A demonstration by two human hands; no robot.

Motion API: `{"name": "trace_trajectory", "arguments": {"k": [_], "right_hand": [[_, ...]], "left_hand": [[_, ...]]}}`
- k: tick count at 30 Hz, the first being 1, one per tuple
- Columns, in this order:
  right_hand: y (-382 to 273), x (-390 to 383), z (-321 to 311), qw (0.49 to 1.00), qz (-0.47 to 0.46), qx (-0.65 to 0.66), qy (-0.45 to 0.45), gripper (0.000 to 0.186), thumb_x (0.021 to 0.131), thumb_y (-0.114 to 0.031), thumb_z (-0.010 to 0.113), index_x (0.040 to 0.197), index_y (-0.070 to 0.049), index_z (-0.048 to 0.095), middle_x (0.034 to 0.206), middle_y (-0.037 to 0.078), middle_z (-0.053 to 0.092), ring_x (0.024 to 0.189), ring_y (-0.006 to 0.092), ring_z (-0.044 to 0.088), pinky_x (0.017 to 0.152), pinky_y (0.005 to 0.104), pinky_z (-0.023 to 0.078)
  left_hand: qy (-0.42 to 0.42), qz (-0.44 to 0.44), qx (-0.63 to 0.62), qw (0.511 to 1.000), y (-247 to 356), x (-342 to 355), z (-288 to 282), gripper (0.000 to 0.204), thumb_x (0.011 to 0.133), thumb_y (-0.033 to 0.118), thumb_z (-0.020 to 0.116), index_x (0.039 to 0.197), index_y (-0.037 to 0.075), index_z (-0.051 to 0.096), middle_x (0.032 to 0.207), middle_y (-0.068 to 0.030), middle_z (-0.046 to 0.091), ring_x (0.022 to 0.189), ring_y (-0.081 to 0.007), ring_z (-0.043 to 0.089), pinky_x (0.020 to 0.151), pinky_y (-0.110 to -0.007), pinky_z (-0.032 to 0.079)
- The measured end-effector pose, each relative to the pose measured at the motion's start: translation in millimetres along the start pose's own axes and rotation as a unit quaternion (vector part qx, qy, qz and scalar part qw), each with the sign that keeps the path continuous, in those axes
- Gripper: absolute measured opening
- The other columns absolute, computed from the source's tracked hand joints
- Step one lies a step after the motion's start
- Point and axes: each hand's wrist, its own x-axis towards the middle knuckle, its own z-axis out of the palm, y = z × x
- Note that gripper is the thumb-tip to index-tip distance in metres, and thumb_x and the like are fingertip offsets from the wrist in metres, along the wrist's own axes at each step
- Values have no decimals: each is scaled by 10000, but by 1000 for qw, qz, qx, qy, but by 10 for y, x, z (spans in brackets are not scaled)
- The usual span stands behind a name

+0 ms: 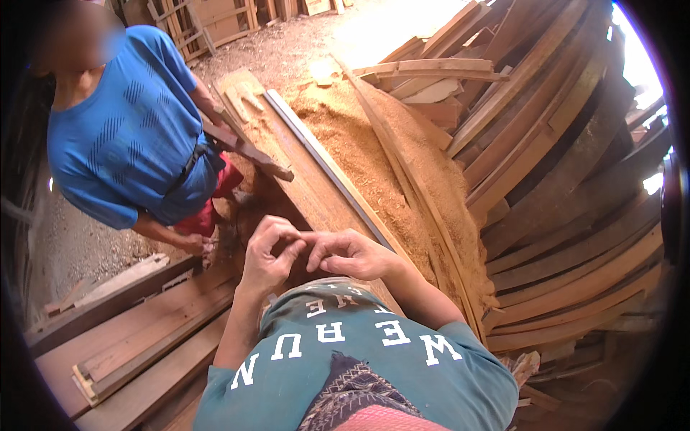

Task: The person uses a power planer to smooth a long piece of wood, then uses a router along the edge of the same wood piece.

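Observation:
My left hand [272,248] and my right hand [351,253] meet in front of my green shirt [309,366]. Both have curled fingers with thumbs drawn in, and the fingertips touch or nearly touch. Anything pinched between them is too small or hidden to make out. Just beyond lies a long wooden workbench [302,190] dusted with sawdust, with a straight grey metal strip [323,161] along it. A co-worker in a blue shirt [136,129] stands at the left and grips a dark wooden piece [248,153] over the bench edge.
Heaped sawdust [431,194] covers the ground right of the bench, crossed by a long thin board [406,172]. Curved-looking stacked planks [546,144] fill the right side. At the lower left lie several boards [136,323]. Wooden frames [208,25] lean at the back.

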Motion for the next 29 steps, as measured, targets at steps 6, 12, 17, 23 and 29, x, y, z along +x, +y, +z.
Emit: {"name": "trace_trajectory", "arguments": {"k": [6,12,17,23,29], "right_hand": [[260,-111,-179,991,24,116,-59,212,981,-77,665,1141,16,767,1363,173,681,1272,239,617,1115,384,456],[442,-246,-160,979,10,199,-34,234,970,-136,703,1111,39,770,1344,226,698,1306,301,627,1162,442,433],[467,-324,-105,967,1,256,8,265,963,-202,735,1068,38,775,1322,253,706,1294,323,644,1170,462,429],[447,-318,-72,970,-3,240,23,259,963,-178,718,1072,51,770,1325,257,704,1289,328,645,1174,466,425],[509,-247,-36,956,6,293,7,298,964,-187,716,1134,55,757,1394,281,657,1335,360,606,1192,494,402]], "left_hand": [[-180,-65,-73,979,134,20,-130,178,840,38,862,924,28,706,902,-34,626,810,-126,603,715,-297,488],[-213,-50,-81,972,153,35,-98,196,833,53,872,894,29,688,881,-40,644,796,-139,618,709,-302,492],[-168,11,-72,983,18,-15,-7,208,828,49,877,916,20,690,861,-51,637,774,-151,610,697,-318,495],[-144,-63,-116,981,113,-42,24,240,819,54,880,896,13,656,843,-75,639,788,-196,619,736,-331,502],[-173,-33,-51,983,19,-54,-111,210,850,50,858,968,18,687,903,-75,686,851,-223,667,799,-331,536]]}}
